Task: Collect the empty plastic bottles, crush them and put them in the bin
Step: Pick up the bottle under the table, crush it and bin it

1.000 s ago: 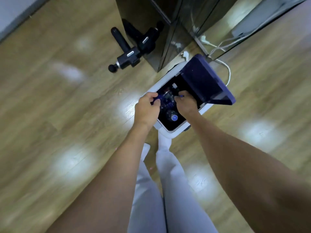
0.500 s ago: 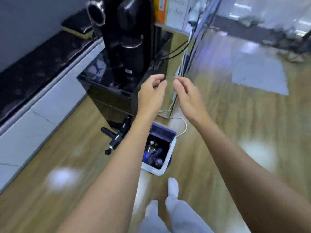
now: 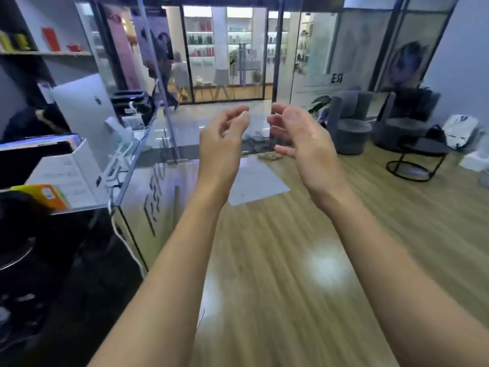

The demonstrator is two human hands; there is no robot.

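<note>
My left hand (image 3: pixel 222 144) and my right hand (image 3: pixel 301 144) are raised side by side in front of me at chest height, palms turned toward each other. The fingers of both are loosely curved and hold nothing. A narrow gap separates the fingertips. No bottle and no bin shows in the head view; the floor below my arms is bare wood.
A glass reception counter (image 3: pixel 148 181) with a white monitor (image 3: pixel 82 107) runs along the left. A pale mat (image 3: pixel 254 181) lies on the wooden floor ahead. Grey armchairs (image 3: pixel 352 128) and a round black side table (image 3: pixel 418 160) stand at the right. Glass doors (image 3: pixel 227 56) close the far end.
One second ago both hands were in the open bin on a bottle. They let go and rose, and my view swung up from the bin to the room.
</note>
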